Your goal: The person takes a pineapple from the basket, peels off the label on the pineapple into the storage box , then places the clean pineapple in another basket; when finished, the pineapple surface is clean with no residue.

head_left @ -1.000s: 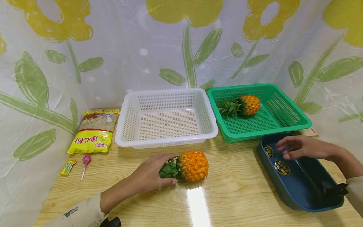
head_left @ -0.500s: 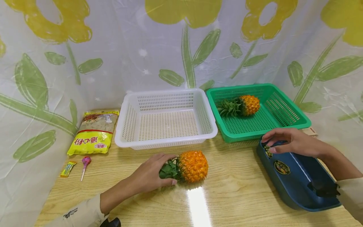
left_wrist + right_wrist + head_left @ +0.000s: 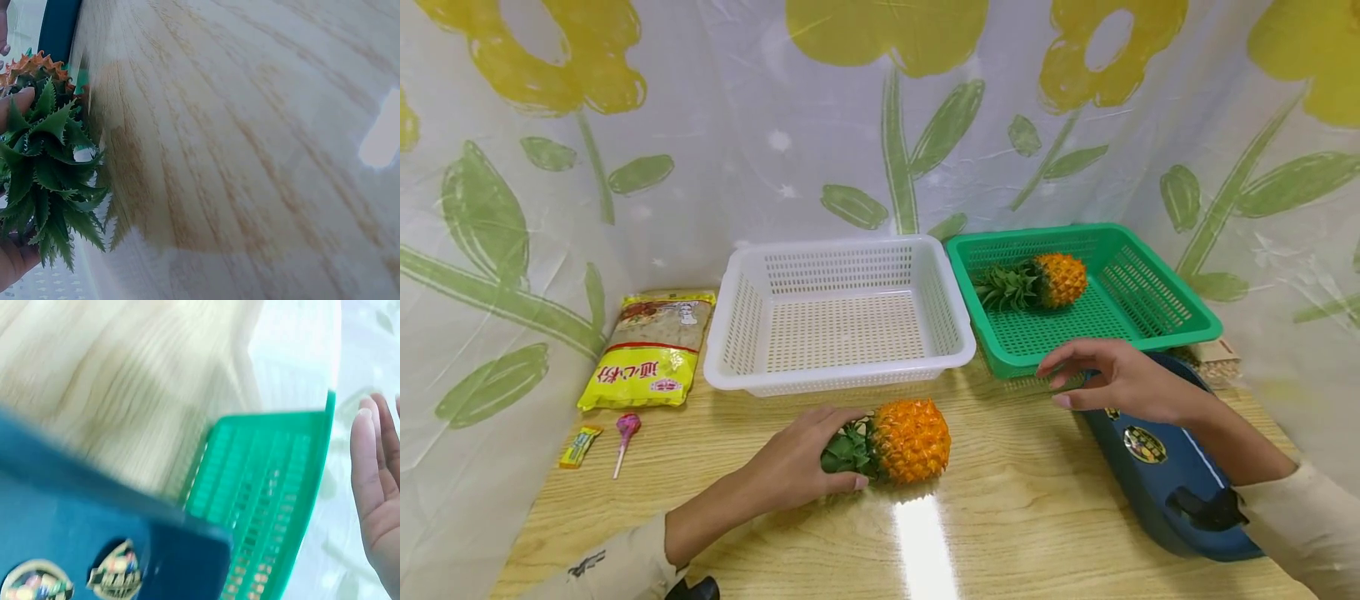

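My left hand grips a small orange pineapple by its green leafy crown; the fruit lies on its side on the wooden table. In the left wrist view the thumb and a finger stand on either side of the crown. My right hand hovers over the near left end of the dark blue bin, fingers loosely bent and nothing in them. A second pineapple lies in the green basket, its crown toward the left.
A white basket stands left of the green one, against the flowered curtain. At the left lie a yellow food bag, a lollipop and a small yellow packet. Another package is partly hidden behind the blue bin.
My right hand has moved left, from above the inside of the blue bin to past its left rim. My left hand and the pineapple have stayed in place.
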The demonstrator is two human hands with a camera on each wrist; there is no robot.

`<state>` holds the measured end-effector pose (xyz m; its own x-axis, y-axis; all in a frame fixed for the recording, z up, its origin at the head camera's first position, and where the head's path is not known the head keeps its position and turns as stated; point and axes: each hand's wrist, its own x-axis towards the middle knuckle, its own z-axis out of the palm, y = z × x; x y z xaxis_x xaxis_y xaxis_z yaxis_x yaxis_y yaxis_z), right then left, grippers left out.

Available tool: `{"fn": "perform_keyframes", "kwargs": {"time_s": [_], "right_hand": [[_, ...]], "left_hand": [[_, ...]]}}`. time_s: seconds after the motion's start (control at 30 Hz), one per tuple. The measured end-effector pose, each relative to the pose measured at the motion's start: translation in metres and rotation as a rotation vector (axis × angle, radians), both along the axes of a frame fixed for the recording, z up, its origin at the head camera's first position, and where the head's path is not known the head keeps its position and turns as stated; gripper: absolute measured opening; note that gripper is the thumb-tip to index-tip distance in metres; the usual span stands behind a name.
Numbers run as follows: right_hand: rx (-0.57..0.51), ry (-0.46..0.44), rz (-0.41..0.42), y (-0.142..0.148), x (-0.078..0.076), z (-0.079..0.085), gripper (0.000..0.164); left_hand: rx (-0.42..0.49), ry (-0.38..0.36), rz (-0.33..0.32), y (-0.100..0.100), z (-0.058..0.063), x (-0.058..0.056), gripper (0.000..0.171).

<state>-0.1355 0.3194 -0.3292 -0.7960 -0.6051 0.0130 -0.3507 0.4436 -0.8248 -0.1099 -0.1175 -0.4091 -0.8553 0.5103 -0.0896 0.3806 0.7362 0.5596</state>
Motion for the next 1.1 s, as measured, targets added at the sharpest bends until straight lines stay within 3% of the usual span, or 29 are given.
{"fn": "perform_keyframes", "kwargs": {"time_s": [0.7,1.1], "right_hand": [[0.004,-0.090,-0.068,-0.083,0.016,-0.017,0.040],[-0.024,-0.075,-0.064,-0.117,0.017,-0.029,0.050]], "left_hand": [[0.006,0.000,-0.016,0.000,0.001,0.000,0.082],[0.005,0.007,-0.018,0.000,0.002,0.001,0.081]]}}
